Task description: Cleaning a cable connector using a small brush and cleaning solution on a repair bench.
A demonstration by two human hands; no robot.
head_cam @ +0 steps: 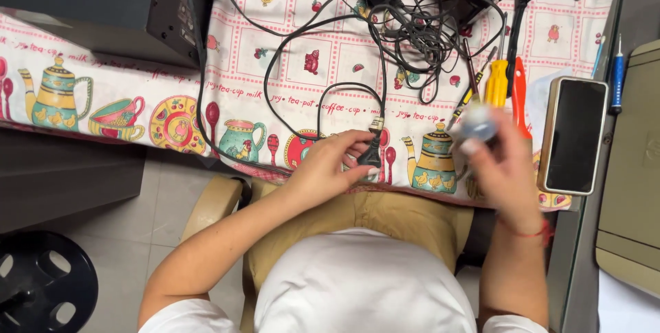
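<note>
Lap: white shirt (364,285) and tan trousers (385,219) sit nearest, tucked under the table edge so both forearms can reach the work.
Left hand (323,168): fingers pinched narrow on a small black plug-end piece (372,153) of the thin black cable (323,92), held just over the cloth edge, probably to steady it.
Right hand (502,168): curled round a small round grey-blue object (477,124), blurred; what it is I cannot tell.
Cloth: pink-checked tablecloth (289,51) printed with teapots and cups, hanging over the near edge.
Phone: dark-screened phone in a tan case (573,135), face up, right of the hands.
Tools: yellow-handled and red-handled tools (507,82) lie side by side beyond the right hand.
Far: tangled black wires (419,30); dark box-shaped device (172,6) at the left.
</note>
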